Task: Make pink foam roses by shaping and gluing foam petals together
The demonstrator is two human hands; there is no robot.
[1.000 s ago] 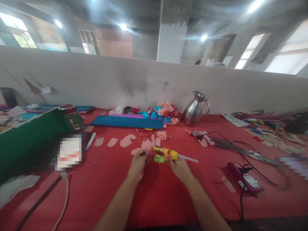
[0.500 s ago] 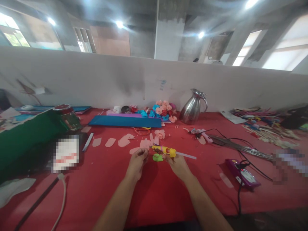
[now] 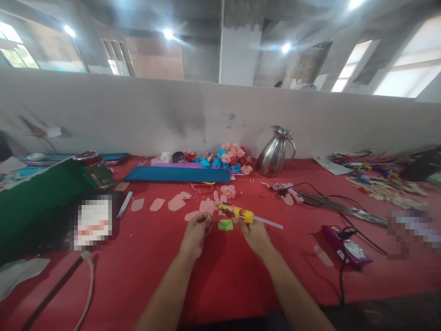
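Yellow glue gun (image 3: 241,213) gripped in right hand (image 3: 254,235), left hand (image 3: 195,233) pinching a pink petal (image 3: 207,216).

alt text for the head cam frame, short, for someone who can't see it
Two bare hands work at a red table: the right hand holds a yellow glue gun, the left hand pinches something small beside a green piece. Pink cut petals, a pile of paper flowers and a steel jug lie beyond, before a pale partition wall.
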